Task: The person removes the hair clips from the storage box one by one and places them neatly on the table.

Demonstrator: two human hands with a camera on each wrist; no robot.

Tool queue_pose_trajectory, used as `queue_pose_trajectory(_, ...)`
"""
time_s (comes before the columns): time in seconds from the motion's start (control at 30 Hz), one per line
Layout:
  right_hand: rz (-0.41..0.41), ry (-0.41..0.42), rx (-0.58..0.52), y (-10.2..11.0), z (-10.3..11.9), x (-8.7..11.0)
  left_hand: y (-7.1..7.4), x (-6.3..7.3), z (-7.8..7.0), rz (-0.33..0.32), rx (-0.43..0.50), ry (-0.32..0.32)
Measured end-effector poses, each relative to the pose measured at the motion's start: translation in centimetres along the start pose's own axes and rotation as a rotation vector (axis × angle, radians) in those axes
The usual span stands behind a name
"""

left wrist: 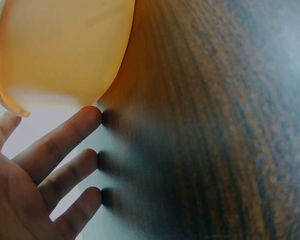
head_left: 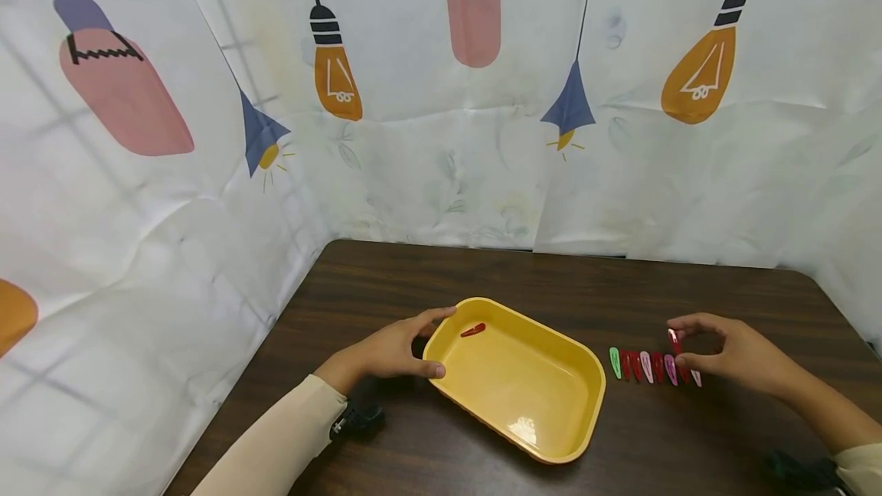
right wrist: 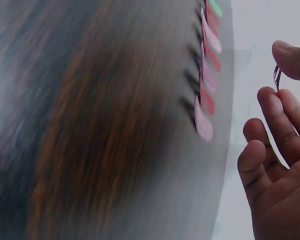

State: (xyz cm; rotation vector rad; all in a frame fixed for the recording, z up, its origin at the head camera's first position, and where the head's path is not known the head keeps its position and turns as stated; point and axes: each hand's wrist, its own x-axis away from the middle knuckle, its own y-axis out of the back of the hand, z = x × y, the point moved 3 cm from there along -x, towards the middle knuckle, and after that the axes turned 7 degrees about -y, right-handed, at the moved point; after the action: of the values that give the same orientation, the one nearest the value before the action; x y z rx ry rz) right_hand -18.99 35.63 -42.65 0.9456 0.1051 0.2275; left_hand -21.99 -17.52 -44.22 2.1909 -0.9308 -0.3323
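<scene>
My right hand (head_left: 737,350) pinches a small red snap hair clip (head_left: 674,341) between thumb and fingertips, raised over a row of clips. In the right wrist view this hair clip (right wrist: 277,78) shows edge-on, the other fingers loosely bent. The row on the table holds green (head_left: 615,363), red (head_left: 625,364), pink (head_left: 646,367) and purple (head_left: 671,370) clips. My left hand (head_left: 389,347) spans the left end of a yellow plastic tray (head_left: 524,373), thumb at the near rim, fingers fairly straight and spread. Inside the tray lies one red hair clip (head_left: 473,330).
All of this stands on a dark wood-grain table (head_left: 386,274). White cloth (head_left: 441,174) printed with lamps and bulbs hangs behind the table and along its left side. A dark wrist device (head_left: 358,419) sits on the left wrist.
</scene>
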Motion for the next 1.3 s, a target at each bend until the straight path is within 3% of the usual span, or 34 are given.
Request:
queue_pose_trajectory(0.5,0.045,-0.061,0.051,0.3,-3.6,1.3,0.1,-0.1,-0.2,0.003,0.001,-0.004)
queue_pose_trajectory(0.67,0.053,-0.032,0.052,0.2,-4.5,1.5,0.0,0.0,-0.1,0.001,0.006,-0.003)
queue_pose_trajectory(0.93,-0.004,0.072,0.092,-0.3,-5.7,1.6,0.0,0.0,0.0,-0.004,-0.002,0.015)
queue_pose_trajectory(1.3,0.025,0.032,0.073,-0.5,-5.6,2.3,0.0,0.0,0.0,-0.003,0.005,0.016)
